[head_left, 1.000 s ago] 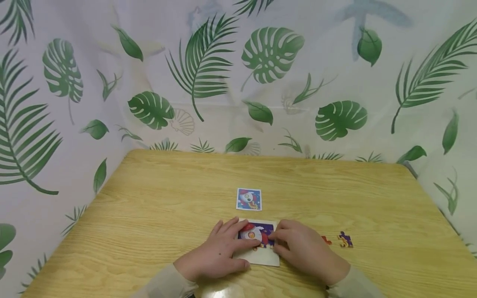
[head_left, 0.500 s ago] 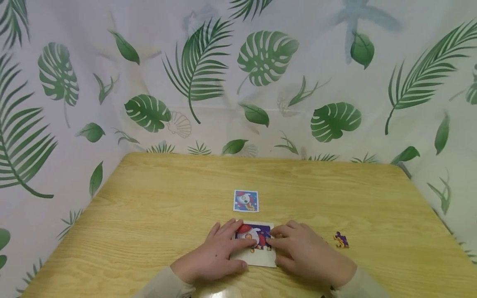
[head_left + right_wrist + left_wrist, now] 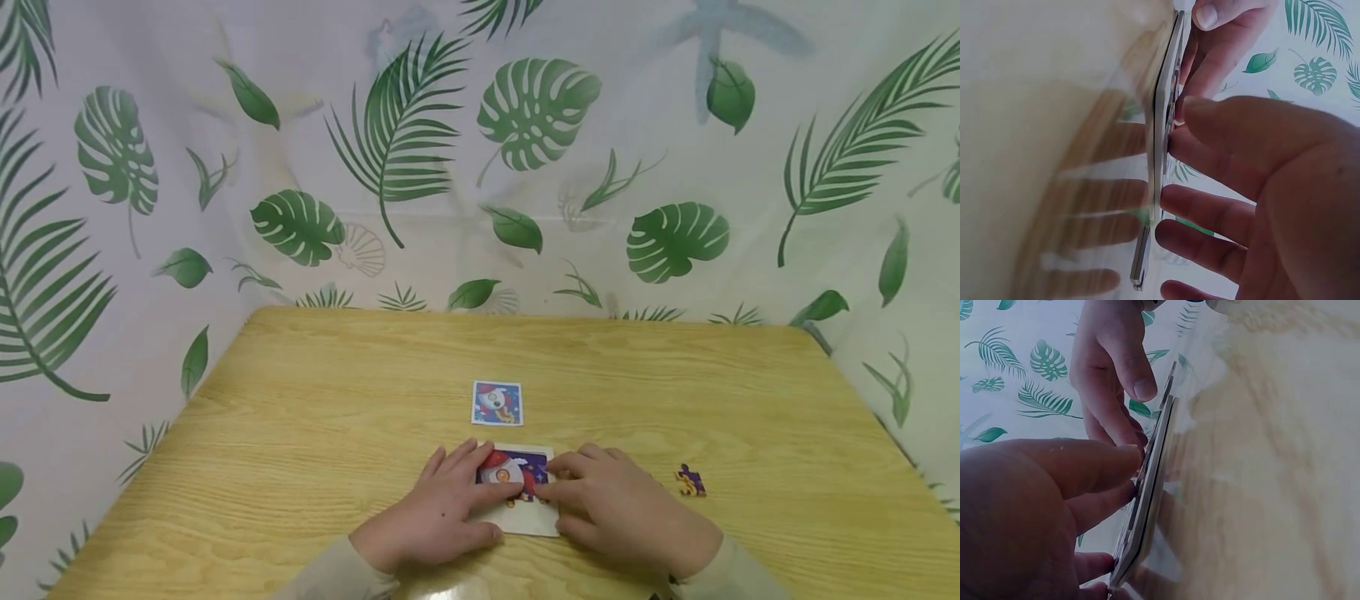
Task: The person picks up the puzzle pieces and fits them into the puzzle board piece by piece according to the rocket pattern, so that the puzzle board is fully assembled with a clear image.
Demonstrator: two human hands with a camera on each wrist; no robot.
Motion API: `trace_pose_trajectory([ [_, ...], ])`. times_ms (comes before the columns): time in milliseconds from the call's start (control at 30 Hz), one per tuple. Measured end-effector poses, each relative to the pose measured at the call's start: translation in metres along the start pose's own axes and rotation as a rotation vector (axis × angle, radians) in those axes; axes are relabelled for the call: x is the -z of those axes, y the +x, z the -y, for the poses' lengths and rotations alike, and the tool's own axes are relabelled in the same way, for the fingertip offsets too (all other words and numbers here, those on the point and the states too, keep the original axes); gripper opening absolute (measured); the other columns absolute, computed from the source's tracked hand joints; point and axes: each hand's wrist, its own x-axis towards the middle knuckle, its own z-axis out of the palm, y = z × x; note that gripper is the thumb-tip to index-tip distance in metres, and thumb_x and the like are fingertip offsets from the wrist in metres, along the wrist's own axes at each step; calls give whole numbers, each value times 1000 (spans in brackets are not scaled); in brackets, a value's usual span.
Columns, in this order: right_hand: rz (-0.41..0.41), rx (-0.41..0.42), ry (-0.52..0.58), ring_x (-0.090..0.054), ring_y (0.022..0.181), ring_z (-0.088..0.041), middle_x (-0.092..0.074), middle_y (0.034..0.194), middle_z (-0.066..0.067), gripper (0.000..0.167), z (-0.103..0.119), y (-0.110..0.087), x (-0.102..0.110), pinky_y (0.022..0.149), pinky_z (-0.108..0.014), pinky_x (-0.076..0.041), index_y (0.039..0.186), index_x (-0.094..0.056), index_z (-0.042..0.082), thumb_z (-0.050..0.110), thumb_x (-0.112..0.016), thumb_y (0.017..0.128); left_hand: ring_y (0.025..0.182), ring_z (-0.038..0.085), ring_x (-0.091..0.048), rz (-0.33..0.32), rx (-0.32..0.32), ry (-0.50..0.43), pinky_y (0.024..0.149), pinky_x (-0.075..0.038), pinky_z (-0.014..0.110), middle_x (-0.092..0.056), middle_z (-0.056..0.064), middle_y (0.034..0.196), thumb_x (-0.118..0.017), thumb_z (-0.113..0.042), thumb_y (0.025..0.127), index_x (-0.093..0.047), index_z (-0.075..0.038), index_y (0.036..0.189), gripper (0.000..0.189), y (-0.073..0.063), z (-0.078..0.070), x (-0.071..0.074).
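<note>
A small jigsaw board (image 3: 528, 523) with a pale base lies flat near the front of the table. Its assembled part (image 3: 536, 462) shows a red and white rocket on purple; the lower strip is bare. My left hand (image 3: 431, 512) rests with fingers spread on the board's left side, the index fingertip on the rocket. On the right edge, the fingertips of my right hand (image 3: 630, 508) touch the pieces, fingers extended. In the left wrist view the board (image 3: 1147, 506) appears edge-on between both hands. The right wrist view shows straight right fingers (image 3: 1210, 206) along its edge.
Behind the board lies a square picture card (image 3: 497, 404) with the same rocket. A loose purple and yellow puzzle piece (image 3: 691, 481) sits right of my right hand. A leaf-printed curtain (image 3: 450, 167) hangs beyond the wooden table (image 3: 315, 400).
My right fingertips have shifted a little on the right side of the puzzle. A red loose piece near the right hand is now hidden behind it. My left hand stays in place.
</note>
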Motion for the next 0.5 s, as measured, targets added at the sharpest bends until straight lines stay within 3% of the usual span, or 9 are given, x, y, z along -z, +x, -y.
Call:
trace_pose_trajectory([
  [233, -24, 12, 42, -54, 119, -23, -62, 133, 1, 40, -3, -3, 2, 99, -53, -46, 135, -68, 28, 36, -67, 96, 154, 33, -6, -6, -1, 16, 118, -3, 65, -15, 11, 168, -56, -49, 99, -46, -42, 151, 54, 2, -1, -2],
  [367, -31, 16, 7, -54, 119, -23, -62, 132, 2, 39, -3, -2, 2, 98, -52, -47, 134, -69, 21, 35, -65, 97, 154, 33, -6, -7, 10, 14, 118, -2, 64, -15, 11, 168, -58, -50, 98, -46, -44, 151, 54, 2, 0, -4],
  [500, -8, 13, -30, -53, 120, -24, -61, 134, 1, 38, -1, 0, 1, 98, -55, -45, 133, -70, 22, 36, -63, 98, 154, 33, -4, -9, 18, 3, 118, -1, 64, -15, 11, 168, -59, -51, 98, -46, -44, 151, 55, 2, 1, -6],
])
